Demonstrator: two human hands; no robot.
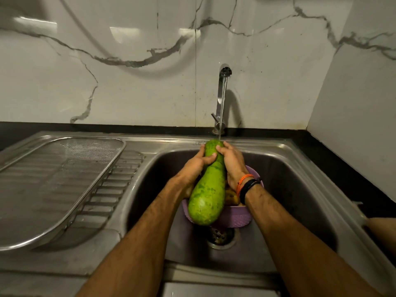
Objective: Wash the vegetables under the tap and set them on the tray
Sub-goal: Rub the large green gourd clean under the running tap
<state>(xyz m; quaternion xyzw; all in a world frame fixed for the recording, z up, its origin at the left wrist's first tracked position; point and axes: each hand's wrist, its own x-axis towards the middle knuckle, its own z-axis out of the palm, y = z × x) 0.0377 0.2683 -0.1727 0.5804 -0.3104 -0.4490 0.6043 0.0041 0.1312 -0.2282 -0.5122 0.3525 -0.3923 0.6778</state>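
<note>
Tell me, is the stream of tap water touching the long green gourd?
Touching. The head view shows the water stream landing on the top end of the long green gourd.

— Is any text, label, brand or number to be read here?

— None can be read. No lettering is seen on any surface in view.

— Not even a stamp or a sign?

— No mark that can be made out as writing is shown.
</note>
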